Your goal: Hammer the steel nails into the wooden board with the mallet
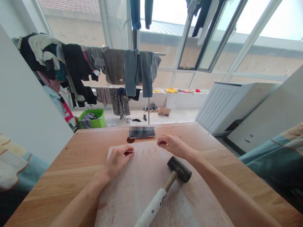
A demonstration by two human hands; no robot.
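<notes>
A pale wooden board (132, 192) lies on the wooden table (78, 164) in front of me. Several small nails (146, 151) stand in a row near its far edge. My left hand (118, 160) rests on the board with fingers curled, pinching something small and dark at the left end of the row. My right hand (171, 144) is curled at the right end of the row, fingertips pressed on something reddish. A black-headed mallet (179, 169) with a white-wrapped handle lies on the board between my forearms, untouched.
A phone (142, 132) lies at the table's far edge beside a dark round spot (130, 140). Beyond stand a drying rack with clothes (113, 69), a green basket (92, 118), a white radiator-like panel (224, 104) and large windows.
</notes>
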